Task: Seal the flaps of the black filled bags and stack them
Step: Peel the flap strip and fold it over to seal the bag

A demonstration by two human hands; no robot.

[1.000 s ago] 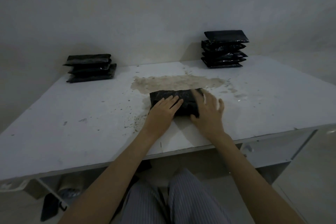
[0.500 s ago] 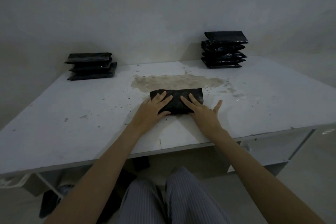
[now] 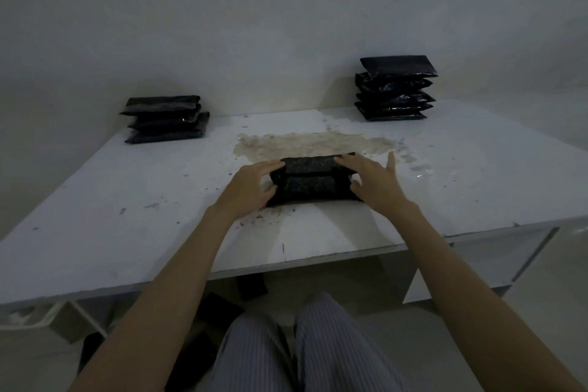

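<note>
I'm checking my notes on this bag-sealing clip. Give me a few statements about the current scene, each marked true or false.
1. Both hands, left hand and right hand, hold the black filled plastic bag at its ends. True.
2. The stack of black bags at the far right is lower than the stack of black bags at the far left. False: the right stack is taller.
3. A brownish stain marks the white table behind the held bag. True.
4. The held bag lies on a stack. False: it is at the table's middle, apart from both.
</note>
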